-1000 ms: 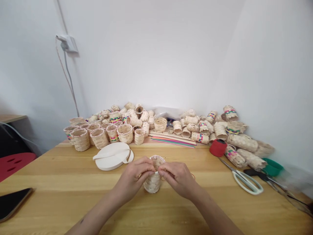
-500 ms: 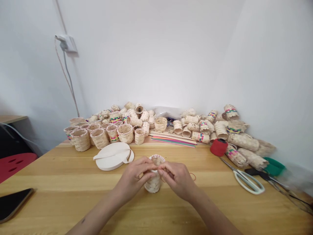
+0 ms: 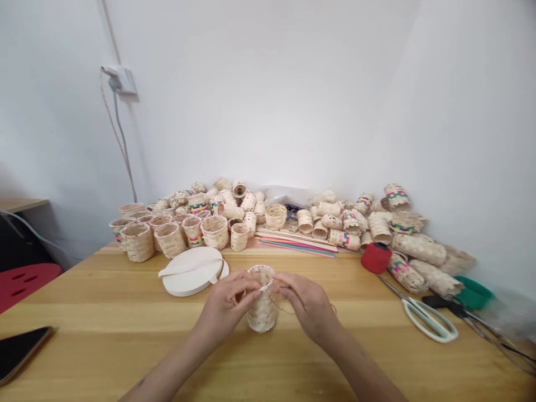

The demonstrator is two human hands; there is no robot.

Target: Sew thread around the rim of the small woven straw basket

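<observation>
- The white wall (image 3: 259, 100) is the largest thing; it stands behind the wooden table (image 3: 117, 324), which fills the lower part of the view.
- A long heap of woven tubes (image 3: 419, 249) lies along the back of the table and down its right side; some bear coloured bands.
- At the back left, a group of woven cups (image 3: 139, 243) stands upright with open mouths.
- The left hand (image 3: 218, 306) has thumb and forefinger pinching the near left part of a small basket's rim.
- The right hand (image 3: 312, 306) has bent fingers, and their tips are at the right side of the same rim; I cannot tell if they pinch the rim, the thread or something thin.
- A flat white roll of strip (image 3: 184, 279) lies left of the hands, near the cups.
- The small basket (image 3: 262, 315) is upright between the two hands, in the middle of the near table; its bottom seems to rest on the wood.
- Scissors with pale handles (image 3: 431, 321) lie at the right, and their tip is near a red spool (image 3: 376, 258).
- Thin coloured sticks (image 3: 297, 248) lie before the heap.
- The smallest is a reddish thread (image 3: 282, 309), which hangs in a loop between the basket and the right hand.
</observation>
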